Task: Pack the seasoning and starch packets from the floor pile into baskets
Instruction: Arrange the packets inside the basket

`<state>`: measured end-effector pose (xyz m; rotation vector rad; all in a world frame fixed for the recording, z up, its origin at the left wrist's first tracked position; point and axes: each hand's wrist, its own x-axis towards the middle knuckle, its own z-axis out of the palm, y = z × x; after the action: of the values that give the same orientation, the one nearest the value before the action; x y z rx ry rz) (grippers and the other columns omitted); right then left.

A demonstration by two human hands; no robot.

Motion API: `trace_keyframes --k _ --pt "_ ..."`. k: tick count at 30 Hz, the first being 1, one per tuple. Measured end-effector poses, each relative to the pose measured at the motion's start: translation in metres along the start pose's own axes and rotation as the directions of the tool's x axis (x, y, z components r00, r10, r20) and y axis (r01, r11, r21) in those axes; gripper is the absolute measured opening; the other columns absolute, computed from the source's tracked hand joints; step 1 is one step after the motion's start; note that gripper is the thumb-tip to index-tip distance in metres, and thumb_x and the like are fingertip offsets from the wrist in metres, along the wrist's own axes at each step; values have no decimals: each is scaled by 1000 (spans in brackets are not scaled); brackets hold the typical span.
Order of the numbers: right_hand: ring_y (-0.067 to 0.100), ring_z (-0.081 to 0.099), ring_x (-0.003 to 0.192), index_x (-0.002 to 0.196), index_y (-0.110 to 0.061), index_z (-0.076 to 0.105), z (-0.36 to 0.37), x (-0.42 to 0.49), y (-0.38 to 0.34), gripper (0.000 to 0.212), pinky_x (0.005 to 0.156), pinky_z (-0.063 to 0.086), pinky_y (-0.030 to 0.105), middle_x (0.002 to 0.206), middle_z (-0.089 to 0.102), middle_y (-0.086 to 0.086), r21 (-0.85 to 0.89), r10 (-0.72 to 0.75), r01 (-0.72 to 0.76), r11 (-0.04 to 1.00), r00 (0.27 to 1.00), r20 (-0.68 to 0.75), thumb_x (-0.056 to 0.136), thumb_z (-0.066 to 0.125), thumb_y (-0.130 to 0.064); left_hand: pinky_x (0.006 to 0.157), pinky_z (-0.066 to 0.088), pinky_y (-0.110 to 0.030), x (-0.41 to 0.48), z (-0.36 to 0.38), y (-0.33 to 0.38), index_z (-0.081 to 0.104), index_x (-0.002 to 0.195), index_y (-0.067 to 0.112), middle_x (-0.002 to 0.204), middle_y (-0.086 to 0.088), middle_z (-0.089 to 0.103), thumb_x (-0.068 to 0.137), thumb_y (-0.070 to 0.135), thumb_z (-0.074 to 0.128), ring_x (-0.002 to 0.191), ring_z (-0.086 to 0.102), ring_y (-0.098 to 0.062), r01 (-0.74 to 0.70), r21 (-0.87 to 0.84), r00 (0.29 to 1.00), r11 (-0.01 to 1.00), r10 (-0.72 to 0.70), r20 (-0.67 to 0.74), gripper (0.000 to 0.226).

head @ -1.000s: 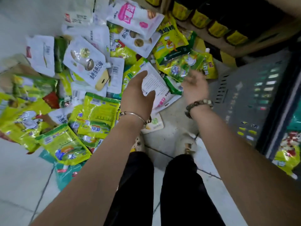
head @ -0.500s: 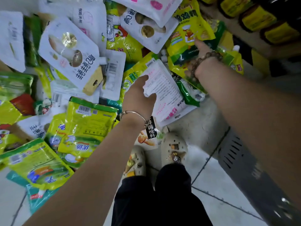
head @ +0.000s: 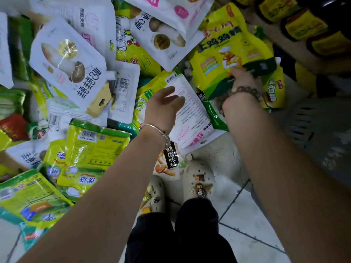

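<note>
A pile of seasoning packets covers the floor: white mushroom pouches (head: 68, 59), yellow-green bags (head: 91, 147) and others. My right hand (head: 241, 77) reaches into the pile's right side and grips the lower edge of a large yellow chicken-seasoning packet (head: 224, 52); its fingers are hidden under the bag. My left hand (head: 163, 107) lies with loosely straight fingers over the left edge of a white packet with pink print (head: 191, 120), thumb on top. A grey slotted basket (head: 311, 120) sits blurred at the right.
A low shelf of dark bottles with yellow labels (head: 296, 25) runs along the top right. My feet in beige clogs (head: 197, 179) stand on the tiled floor just below the pile, touching a small packet with black lettering (head: 171, 158).
My right hand has reached further forward into the pile and taken hold of the yellow chicken packet. The left hand has stayed on the white packet. The view has tilted closer to the pile.
</note>
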<state>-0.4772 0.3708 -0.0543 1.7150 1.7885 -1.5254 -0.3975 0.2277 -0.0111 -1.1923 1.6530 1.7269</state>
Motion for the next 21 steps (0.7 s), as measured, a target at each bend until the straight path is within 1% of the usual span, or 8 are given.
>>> trace_keyframes --k 4,6,9,12,15,17,19,21 --pt "29 67 95 122 -10 60 -59 -33 49 49 66 58 40 114 66 10 349 67 -91 933 994 82 75 74 -9 84 47 -32 -11 9 3 50 130 17 114 -3 63 88 31 63 100 63 -18 270 -190 953 944 -234 191 46" --pt "24 68 87 120 -10 60 -79 -51 71 46 61 57 37 108 67 8 416 92 -158 896 980 174 76 70 -6 78 53 -30 -14 18 0 58 120 18 107 -3 67 86 35 64 89 67 -16 344 -189 919 920 -289 267 39" --pt "26 67 94 126 -10 56 -92 -77 91 62 78 55 43 120 63 7 426 149 -290 857 931 334 65 70 -11 65 58 -33 -21 31 -12 66 105 7 91 -11 69 84 15 67 71 68 -23 384 -268 903 883 -299 307 23" --pt "24 64 90 122 -7 54 -90 -80 101 46 88 50 45 119 62 6 298 246 -353 887 907 343 77 67 -6 64 59 -40 -20 25 -28 66 106 0 86 -12 71 78 2 70 70 68 -26 308 -327 950 893 -273 149 28" --pt "27 62 105 129 -16 50 -84 -67 95 68 80 54 39 130 57 8 32 203 -211 977 966 159 68 81 -22 61 59 -41 -25 14 -37 64 91 6 79 -8 69 77 -4 69 63 67 -23 239 -384 966 892 -259 -1 18" --pt "25 54 118 141 -15 34 -78 -48 78 78 88 45 27 138 48 7 -224 -26 23 974 1000 -7 76 77 -25 55 58 -31 -27 6 -39 62 92 9 77 -4 66 77 -4 69 58 65 -16 188 -389 963 902 -247 -107 21" --pt "24 46 127 142 -9 31 -68 -25 55 77 97 38 23 142 44 9 -338 -320 317 886 946 47 79 73 -18 45 51 -20 -26 -2 -39 59 97 9 73 0 61 79 -2 69 46 60 -4 159 -306 958 939 -221 -180 23" --pt "23 37 134 143 -11 30 -55 -4 35 80 103 34 27 147 37 8 -501 -496 519 693 847 192 78 75 -19 49 51 -22 -25 -10 -42 62 102 6 75 0 62 79 0 70 48 61 -4 147 -253 962 956 -198 -188 25"
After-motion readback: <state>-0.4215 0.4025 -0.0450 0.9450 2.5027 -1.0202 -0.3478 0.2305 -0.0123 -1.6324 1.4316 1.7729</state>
